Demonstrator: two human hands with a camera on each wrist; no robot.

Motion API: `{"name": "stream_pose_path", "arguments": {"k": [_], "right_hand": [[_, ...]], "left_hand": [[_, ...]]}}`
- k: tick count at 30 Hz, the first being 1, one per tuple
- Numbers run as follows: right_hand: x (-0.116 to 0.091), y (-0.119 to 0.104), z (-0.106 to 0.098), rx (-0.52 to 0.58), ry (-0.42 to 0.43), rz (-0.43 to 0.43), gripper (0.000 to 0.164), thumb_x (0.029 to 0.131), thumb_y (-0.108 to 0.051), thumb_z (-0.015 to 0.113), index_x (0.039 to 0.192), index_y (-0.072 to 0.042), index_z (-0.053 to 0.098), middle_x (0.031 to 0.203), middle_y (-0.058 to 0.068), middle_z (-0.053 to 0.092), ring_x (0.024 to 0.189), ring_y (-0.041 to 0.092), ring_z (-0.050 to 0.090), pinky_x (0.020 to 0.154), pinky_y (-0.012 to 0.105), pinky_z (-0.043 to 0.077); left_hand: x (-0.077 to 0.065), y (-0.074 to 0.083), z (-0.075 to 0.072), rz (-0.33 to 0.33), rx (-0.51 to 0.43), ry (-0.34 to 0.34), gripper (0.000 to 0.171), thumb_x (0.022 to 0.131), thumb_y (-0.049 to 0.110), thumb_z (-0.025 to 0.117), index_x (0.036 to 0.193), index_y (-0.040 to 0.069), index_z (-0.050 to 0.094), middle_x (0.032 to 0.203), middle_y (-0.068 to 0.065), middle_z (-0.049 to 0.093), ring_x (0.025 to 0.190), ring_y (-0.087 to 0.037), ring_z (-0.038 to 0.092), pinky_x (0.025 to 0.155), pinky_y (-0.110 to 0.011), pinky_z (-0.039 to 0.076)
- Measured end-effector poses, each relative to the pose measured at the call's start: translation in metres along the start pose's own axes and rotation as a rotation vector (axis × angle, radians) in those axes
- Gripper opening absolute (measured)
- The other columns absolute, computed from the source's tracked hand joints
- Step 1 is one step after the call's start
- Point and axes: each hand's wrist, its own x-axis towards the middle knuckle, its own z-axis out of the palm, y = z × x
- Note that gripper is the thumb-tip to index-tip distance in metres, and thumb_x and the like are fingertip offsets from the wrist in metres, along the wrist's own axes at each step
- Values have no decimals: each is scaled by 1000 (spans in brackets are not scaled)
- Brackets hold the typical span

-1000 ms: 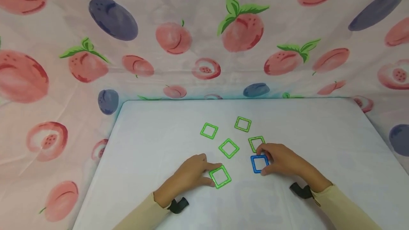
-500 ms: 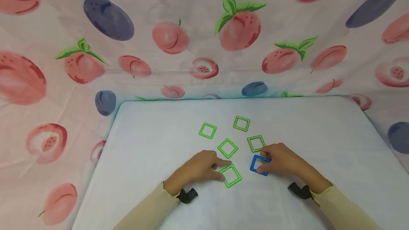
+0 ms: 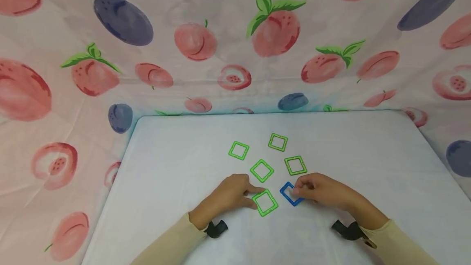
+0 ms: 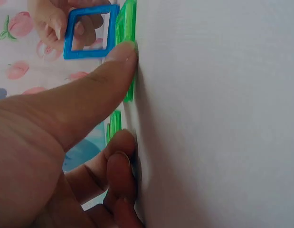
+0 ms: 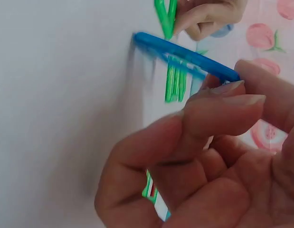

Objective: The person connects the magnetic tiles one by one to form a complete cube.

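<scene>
In the head view my left hand (image 3: 229, 193) holds a green square frame tile (image 3: 270, 211) by one corner, index finger along its far side and thumb at its near side. That tile (image 4: 130, 21) lies close to the table in the left wrist view. To the right, my right hand (image 3: 327, 191) pinches a blue square frame tile (image 3: 287, 198) between thumb and fingertips. The right wrist view shows the blue tile (image 5: 189, 56) tilted, its far edge low toward the tabletop. A small gap separates the two held tiles in the head view.
Beyond the hands lie several more green square tiles: one at the back left (image 3: 232, 148), one at the back right (image 3: 270, 140), a middle one (image 3: 268, 176) and one just behind the blue tile (image 3: 288, 167). Fruit-print cloth (image 3: 206, 89) hangs behind the white table (image 3: 176, 154).
My left hand has slid the green tile rightward, then stopped. My right hand has turned and tilted the blue tile and brought it left, toward the green one.
</scene>
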Motion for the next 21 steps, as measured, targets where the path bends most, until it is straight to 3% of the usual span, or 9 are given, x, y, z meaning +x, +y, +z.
{"name": "stream_pose_path", "arguments": {"k": [3,14,21], "right_hand": [[3,-1,4,5,12,-12,25,100,-29,66,90,-6,69,67,-3,45,60,10,44,53,23,31],[12,-7,18,40,-17,-45,33,101,-30,66,87,0,67,65,-3,48,58,10,45,53,23,34],[18,-16,28,-6,-13,-71,37,101,-35,64,85,-3,66,62,-4,49,57,10,46,54,24,35]], "left_hand": [[0,0,1,2,9,15,55,73,30,92,124,30,72,72,8,48,62,-7,36,55,-20,31],[1,-1,4,8,29,22,53,74,32,91,124,31,72,70,7,47,61,-7,34,54,-19,31],[2,-1,4,8,28,24,53,74,31,91,123,30,73,70,7,45,61,-7,32,54,-19,30]]}}
